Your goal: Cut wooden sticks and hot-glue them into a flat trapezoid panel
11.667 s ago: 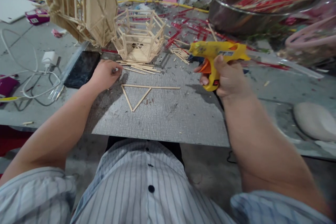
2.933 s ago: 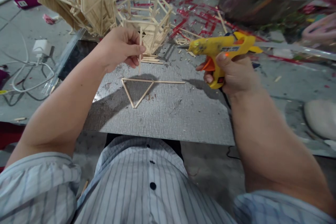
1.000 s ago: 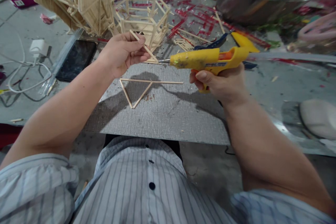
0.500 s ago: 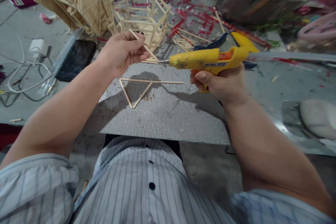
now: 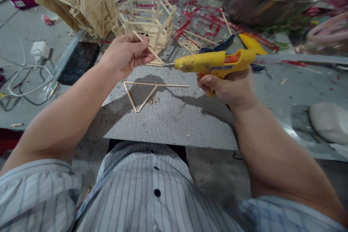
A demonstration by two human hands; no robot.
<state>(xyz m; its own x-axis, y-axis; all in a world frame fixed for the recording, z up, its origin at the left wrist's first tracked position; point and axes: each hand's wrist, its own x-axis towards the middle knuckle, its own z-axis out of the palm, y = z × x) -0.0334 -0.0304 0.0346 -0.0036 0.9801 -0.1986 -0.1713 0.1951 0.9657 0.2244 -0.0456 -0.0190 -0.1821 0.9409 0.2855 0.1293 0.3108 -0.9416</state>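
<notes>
Littered with scraps and red strips, the worktop (image 5: pixel 24 110) carried a grey textured board (image 5: pixel 174 125) along its near edge. Above this board the left hand (image 5: pixel 133 52) was pinched, thumb against fingers, on a thin stick (image 5: pixel 155 54) that slanted down to the right. The right hand (image 5: pixel 228 85) was wrapped round the grip of a yellow glue gun (image 5: pixel 201 62), whose nozzle stood at the stick's lower end. Just below, flat on the board, lay a triangle of sticks (image 5: pixel 147 98), its long top side running past one corner. Beyond the left hand stood an open six-sided stick frame (image 5: pixel 143 27), and beside it a taller stick structure (image 5: pixel 99 3); a phone (image 5: pixel 78 63) lay left of the hand, and a metal bowl (image 5: pixel 244 12) stood at the far right. Judging from the layout, the three-stick outline was in place, while the held stick was at a gluing stage and not yet part of it. Whether the triangle's joints were bonded could not be told, nor whether nozzle and stick actually touched; no glue could be made out there. Fingers covered most of the grip and hid the trigger, loose sticks (image 5: pixel 154 64) were partly behind the left hand, and the top edge cut off the taller structure and the bowl.
</notes>
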